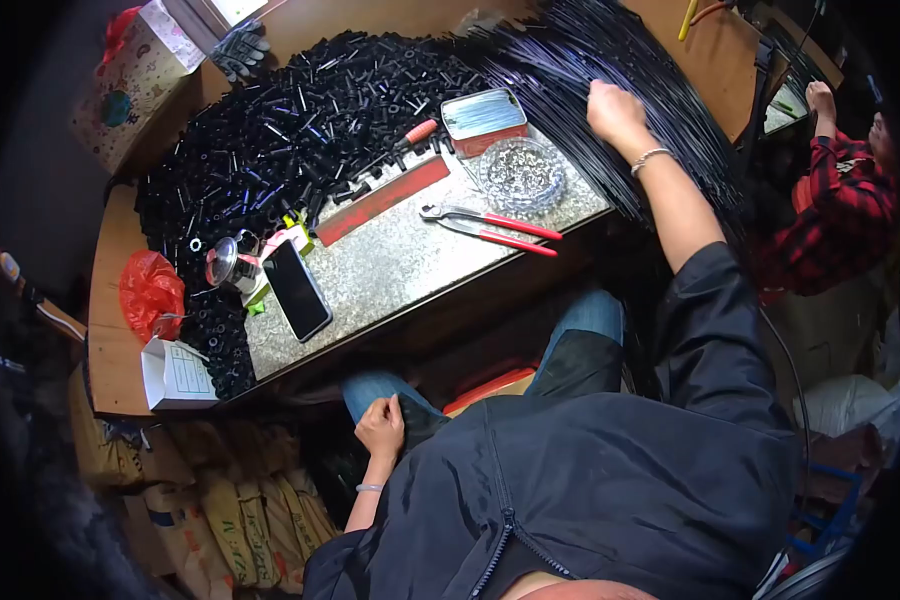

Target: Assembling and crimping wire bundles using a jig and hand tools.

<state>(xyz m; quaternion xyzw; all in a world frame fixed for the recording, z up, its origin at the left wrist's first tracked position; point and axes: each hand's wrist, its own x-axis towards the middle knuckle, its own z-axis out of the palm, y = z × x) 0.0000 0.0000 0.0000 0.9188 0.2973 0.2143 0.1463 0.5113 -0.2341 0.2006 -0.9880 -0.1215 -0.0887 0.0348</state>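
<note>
Black phone (297, 290)'s just lying there, screen dark. A crumpled red plastic bag (151, 293) is slouching off to its left, and a white box (180, 375) is sitting lower left of the phone. Well beyond the phone, a dark glove (238, 50) is resting slightly left, and a patterned carton (135, 95) is sitting even further left. Tan sacks (205, 540) are kinda slumping down below the phone, and someone in red-and-black plaid (840, 230) is hanging out way off to its right
</note>
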